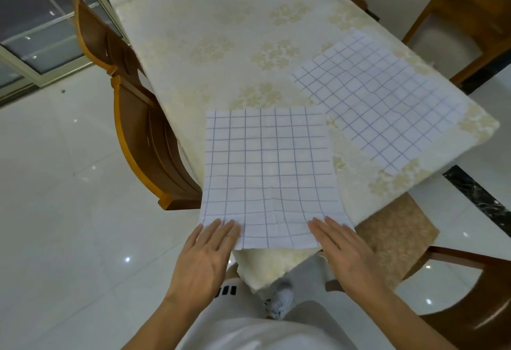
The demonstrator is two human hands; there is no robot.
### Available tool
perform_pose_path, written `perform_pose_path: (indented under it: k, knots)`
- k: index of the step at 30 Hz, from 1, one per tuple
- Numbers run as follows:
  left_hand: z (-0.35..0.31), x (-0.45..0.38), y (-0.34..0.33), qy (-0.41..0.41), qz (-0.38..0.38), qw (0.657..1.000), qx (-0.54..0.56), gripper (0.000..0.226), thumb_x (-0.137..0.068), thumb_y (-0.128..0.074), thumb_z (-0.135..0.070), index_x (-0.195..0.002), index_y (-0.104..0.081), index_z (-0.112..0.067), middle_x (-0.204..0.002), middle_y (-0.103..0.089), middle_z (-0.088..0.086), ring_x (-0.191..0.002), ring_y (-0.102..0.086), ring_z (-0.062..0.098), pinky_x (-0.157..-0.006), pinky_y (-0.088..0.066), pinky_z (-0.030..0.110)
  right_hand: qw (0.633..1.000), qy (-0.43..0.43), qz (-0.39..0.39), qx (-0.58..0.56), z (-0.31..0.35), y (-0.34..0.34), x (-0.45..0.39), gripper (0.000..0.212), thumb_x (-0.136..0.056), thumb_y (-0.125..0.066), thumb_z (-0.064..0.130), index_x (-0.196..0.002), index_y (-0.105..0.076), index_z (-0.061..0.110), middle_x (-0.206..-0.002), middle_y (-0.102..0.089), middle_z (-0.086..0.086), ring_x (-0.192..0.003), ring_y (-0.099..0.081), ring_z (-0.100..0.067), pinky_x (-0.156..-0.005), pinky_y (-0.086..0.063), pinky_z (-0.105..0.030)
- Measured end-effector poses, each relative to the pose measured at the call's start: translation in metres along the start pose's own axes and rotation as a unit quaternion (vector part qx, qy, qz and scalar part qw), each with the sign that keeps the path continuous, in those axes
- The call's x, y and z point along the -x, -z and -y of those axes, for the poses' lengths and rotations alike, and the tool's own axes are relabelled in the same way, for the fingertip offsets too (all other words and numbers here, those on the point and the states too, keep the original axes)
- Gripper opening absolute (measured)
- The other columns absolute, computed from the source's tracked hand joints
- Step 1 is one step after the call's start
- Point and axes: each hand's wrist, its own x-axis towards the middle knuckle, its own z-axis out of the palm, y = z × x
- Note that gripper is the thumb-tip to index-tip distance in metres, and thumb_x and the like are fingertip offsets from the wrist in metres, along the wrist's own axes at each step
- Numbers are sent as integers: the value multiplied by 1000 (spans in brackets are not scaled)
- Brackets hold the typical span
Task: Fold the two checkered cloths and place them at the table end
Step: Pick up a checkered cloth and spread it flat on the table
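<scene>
The near white cloth with blue check lines point(269, 172) lies flat at the table corner, long axis running away from the person; the left hand point(206, 258) and right hand point(344, 255) rest flat and unclenched on its near corners. A second white checkered cloth point(381, 103) lies spread to the right on the cream floral-patterned table point(221, 45).

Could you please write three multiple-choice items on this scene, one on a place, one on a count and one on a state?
1. Where does the nearer white cloth with thin blue check lines lie?
A. On the floor
B. At the near table corner, under both hands
C. On a chair seat

2. How many checkered cloths show?
A. One
B. Two
C. Four

3. How do the hands stand?
A. Flat and open on the cloth's near edge
C. Lifted clear of the cloth
B. Clenched into fists

Answers: 1 B, it overhangs the corner of the cream floral-covered table; 2 B, a second checkered cloth lies spread flat to the right; 3 A, the left hand and right hand rest with fingers extended.
</scene>
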Motion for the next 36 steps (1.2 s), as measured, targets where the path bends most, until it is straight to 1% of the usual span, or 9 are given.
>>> perform_pose_path:
  k: [5, 7, 10, 12, 15, 19, 25, 30, 36]
  knots:
    - [13, -38, 11, 24, 3, 1000, -9, 70, -75, -72, -4, -142, -53, -16, -140, -59, 7, -132, -53, 30, -108, -43, 51, 999, 4, 23, 25, -16, 11, -34, 100, -48, -73, -28, -138, -56, 11, -139, -60, -10, -130, -55, -31, -97, -52, -52]
    - [23, -63, 17, 24, 0, 1000, -15, 65, -82, -69, -8, -143, -51, -17, -142, -57, 7, -134, -51, 29, -110, -40, 52, 998, 14, 15, 51, -23, 14, -61, 79, -53, -79, -23, -126, -67, 7, -131, -65, -14, -123, -61, -33, -95, -55, -51]
    - [45, -106, 27, 11, 8, 999, -45, 60, -89, -64, -16, -146, -47, -19, -146, -53, 5, -138, -46, 29, -116, -27, 56, 998, 0, 8, 58, -36, 19, -106, 43, -74, -82, 3, -114, -73, 14, -127, -68, -9, -117, -65, -29, -95, -53, -43]
    - [61, -137, 36, 3, 28, 997, -69, 61, -93, -55, -17, -151, -39, -21, -153, -44, 4, -144, -37, 28, -119, -15, 58, 997, -34, 0, 74, -46, 27, -139, 36, -80, -80, 17, -115, -73, 23, -125, -69, 0, -115, -67, -21, -93, -52, -33]
    - [84, -183, 41, -1, 60, 995, -79, 60, -100, -35, -18, -158, -19, -23, -164, -23, 2, -152, -17, 27, -121, -2, 58, 990, 10, 24, 135, -66, 24, -182, 49, -68, -86, 4, -114, -73, 14, -128, -68, -8, -120, -63, -30, -98, -50, -45]
    - [110, -241, 40, -6, 96, 991, -93, 58, -103, -27, -21, -158, -8, -23, -167, -10, 0, -154, -6, 25, -122, 2, 56, 983, -22, 85, 164, -84, 8, -235, 69, -58, -90, -4, -121, -70, 13, -131, -65, -11, -123, -61, -33, -101, -49, -51]
    - [145, -297, 12, -8, 83, 995, -59, 57, -103, -32, -18, -158, -16, -19, -165, -18, 2, -152, -16, 25, -120, -8, 56, 980, -54, 107, 160, -103, -28, -288, 76, -62, -82, -9, -132, -62, 14, -142, -57, -12, -132, -53, -35, -104, -44, -60]
    - [160, -320, -5, 2, 120, 991, -58, 63, -102, -24, -15, -158, 5, -22, -167, 8, -2, -154, 3, 23, -122, 0, 53, 976, -81, 105, 170, -113, -50, -313, 78, -71, -78, -6, -141, -54, 18, -152, -46, -11, -140, -43, -35, -108, -39, -61]
    - [170, -333, -15, 12, 119, 992, -43, 66, -101, -21, -14, -156, 13, -25, -165, 15, -4, -154, 8, 23, -123, 0, 53, 976, -114, 78, 168, -122, -63, -325, 74, -79, -71, -4, -145, -50, 22, -156, -41, -9, -145, -35, -33, -115, -28, -61]
